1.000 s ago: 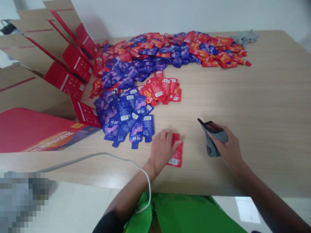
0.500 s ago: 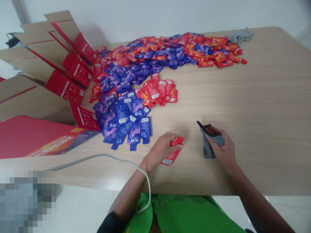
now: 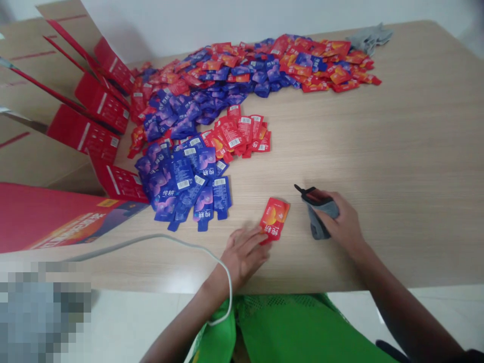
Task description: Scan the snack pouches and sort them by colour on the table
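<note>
My left hand lies palm down on the table, its fingers stretched out and the fingertips touching the lower edge of a flat red packet. That packet shows an orange picture and white characters. In my right hand is a small grey cloth item with black trim, pouch-like, with a black tab sticking out to the left. My fingers wrap its far side and the thumb presses the near side; whether anything is inside it I cannot tell.
Blue packets and red packets lie flat left of centre. Behind them stretches a long heap of filled packets. Open red cartons line the left. A pale cable crosses my left forearm. Grey cloth sits at the back.
My left hand has let go of the red packet and drawn back toward me. The packet now lies with its orange picture up. My right hand still holds the grey item.
</note>
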Available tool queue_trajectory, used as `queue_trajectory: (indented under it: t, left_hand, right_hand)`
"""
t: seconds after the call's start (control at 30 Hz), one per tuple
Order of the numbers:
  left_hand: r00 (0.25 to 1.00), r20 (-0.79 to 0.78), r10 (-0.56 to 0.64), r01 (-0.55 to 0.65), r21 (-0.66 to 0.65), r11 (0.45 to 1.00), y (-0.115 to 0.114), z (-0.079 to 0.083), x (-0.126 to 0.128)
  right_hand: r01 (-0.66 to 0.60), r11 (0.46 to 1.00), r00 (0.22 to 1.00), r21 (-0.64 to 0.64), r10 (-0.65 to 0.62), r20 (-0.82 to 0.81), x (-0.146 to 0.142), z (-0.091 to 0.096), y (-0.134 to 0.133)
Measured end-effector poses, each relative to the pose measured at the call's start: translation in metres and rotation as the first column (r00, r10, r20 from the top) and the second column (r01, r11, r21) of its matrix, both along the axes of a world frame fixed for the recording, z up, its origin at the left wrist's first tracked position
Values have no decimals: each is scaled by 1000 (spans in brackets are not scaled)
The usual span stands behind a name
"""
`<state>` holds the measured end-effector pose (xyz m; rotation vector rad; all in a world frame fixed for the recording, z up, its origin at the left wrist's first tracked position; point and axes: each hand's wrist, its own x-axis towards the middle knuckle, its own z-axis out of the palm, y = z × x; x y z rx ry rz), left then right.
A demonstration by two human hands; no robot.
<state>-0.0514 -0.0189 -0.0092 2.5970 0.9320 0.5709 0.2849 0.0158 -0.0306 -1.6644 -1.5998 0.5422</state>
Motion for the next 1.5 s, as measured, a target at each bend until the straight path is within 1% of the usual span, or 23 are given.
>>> queue_trajectory:
  t: [0.1, 0.17, 0.27, 0.33, 0.4, 0.47, 0.53, 0.57, 0.6, 0.67, 0.77, 0.83, 0.87, 0.93, 1.0, 1.03, 1.1, 1.17, 1.2, 1.23, 1.33, 1.43, 1.5]
  left_hand:
    - [1000, -8, 10, -9, 42, 999, -19, -10, 0]
    - [1000, 18, 0, -1, 76, 997, -27, -15, 4]
    - [998, 66, -9, 1, 112, 994, -30, -20, 9]
    - [997, 82, -12, 3, 111, 994, -30, -21, 11]
    - [997, 76, -13, 6, 95, 995, -29, -21, 12]
    - [998, 62, -10, 5, 69, 998, -29, -20, 11]
    - [999, 52, -14, 11, 48, 999, -29, -19, 11]
    - [999, 50, -18, 15, 45, 999, -29, -19, 10]
    - [999, 50, -22, 19, 49, 999, -28, -19, 10]
    - [998, 56, -26, 22, 66, 998, -26, -20, 9]
    - [997, 69, -33, 27, 85, 996, -23, -23, 9]
    - [996, 83, -33, 25, 91, 996, -22, -25, 9]
    - [996, 89, -31, 22, 92, 996, -21, -26, 9]
    - [995, 99, -19, 11, 86, 996, -22, -27, 9]
    - [995, 104, -6, -1, 65, 998, -23, -27, 9]
    - [995, 104, -2, -3, 49, 999, -23, -27, 9]
    - [995, 102, 2, -4, 18, 1000, -23, -27, 8]
    - [995, 97, 2, -2, -6, 1000, -23, -27, 7]
    - [995, 98, -1, 2, -10, 1000, -23, -27, 7]
    - [995, 102, -5, 6, -7, 1000, -23, -28, 7]
    - [993, 115, -19, 17, 20, 1000, -23, -29, 7]
    - [993, 119, -23, 19, 34, 999, -23, -29, 7]
    - [992, 121, -22, 19, 28, 999, -22, -29, 7]
  right_hand:
    - [-116, 993, 987, 32, 112, 112, 0, 14, 10]
    - [-146, 985, 978, 90, 130, 165, -5, 29, 18]
    - [-213, 962, 962, 170, 176, 208, -27, 50, 24]
    - [-324, 926, 929, 192, 273, 249, -49, 54, 23]
    - [-489, 858, 847, 160, 422, 323, -72, 49, 19]
    - [-637, 764, 727, 98, 555, 404, -92, 37, 15]
    - [-712, 700, 641, 54, 616, 458, -101, 23, 15]
    - [-718, 694, 626, 41, 620, 473, -102, 17, 18]
    - [-709, 705, 627, 29, 610, 484, -99, 12, 23]
    - [-651, 759, 655, -5, 565, 502, -88, 7, 42]
    - [-539, 841, 695, -39, 471, 544, -62, 13, 79]
    - [-478, 878, 732, 3, 397, 554, -49, 25, 95]
    - [-449, 892, 763, 50, 353, 541, -45, 32, 97]
    - [-407, 900, 829, 153, 293, 477, -49, 45, 87]
    - [-452, 869, 842, 200, 342, 418, -64, 51, 63]
    - [-532, 827, 804, 181, 427, 414, -73, 51, 48]
    - [-709, 700, 655, 89, 608, 449, -92, 42, 21]
    - [-769, 639, 578, 38, 668, 469, -103, 28, 7]
    - [-770, 638, 569, 21, 670, 477, -105, 21, 8]
    - [-754, 656, 579, 13, 656, 484, -103, 15, 13]
    - [-654, 756, 639, -28, 571, 515, -85, 8, 48]
    - [-541, 840, 681, -55, 475, 558, -59, 16, 89]
    - [-475, 880, 737, 10, 391, 551, -49, 29, 103]
